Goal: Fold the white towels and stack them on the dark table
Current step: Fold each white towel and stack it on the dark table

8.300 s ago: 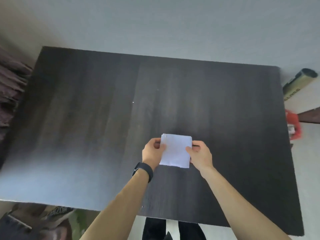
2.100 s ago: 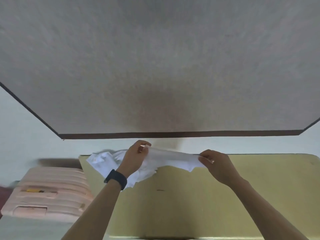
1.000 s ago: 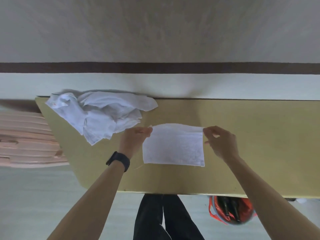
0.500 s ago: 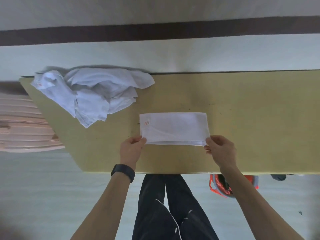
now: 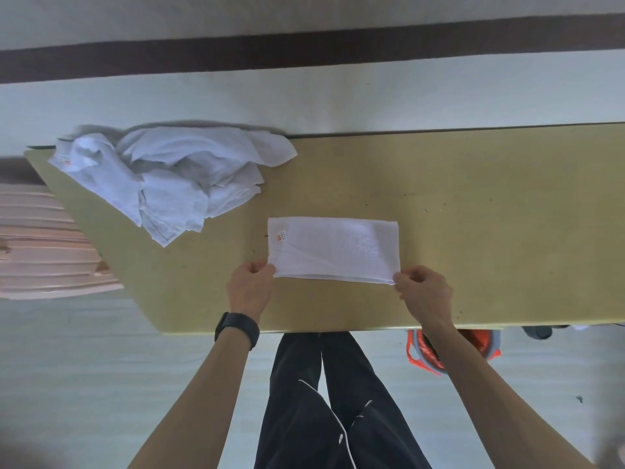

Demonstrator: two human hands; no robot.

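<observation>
A yellowish work table (image 5: 473, 231) stood against a pale wall with a dark horizontal band; the dark table named in the task was not in view. On the yellowish table lay one white towel (image 5: 333, 250), folded to a long flat rectangle with a small orange-printed label (image 5: 280, 236) near its left end. Beyond and to the left of this towel, apart from it, sat a crumpled heap of unfolded white towels (image 5: 169, 181), part of it overhanging the table's far left corner.

The left hand (image 5: 250, 289), wearing a black wristband (image 5: 236, 330), pinched the towel's near left corner between thumb and fingers; the right hand (image 5: 422, 292) pinched the near right corner likewise. Both hands were closed lightly on cloth, with nothing else held.

Judged from this arrangement, the towel was midway through folding. Risks from here:
- The two layers at the near edge could slip apart if one pinch caught only the top layer, giving a skewed fold.
- Uneven pull between the hands could drag the towel askew across the smooth table.
- The overhanging heap could slide off the corner if the table were jolted.
- The folded towel could spring open during carrying to the dark table if gripped at only one end.

An orange container (image 5: 487, 346) stood on the floor below the towel's right side.
</observation>
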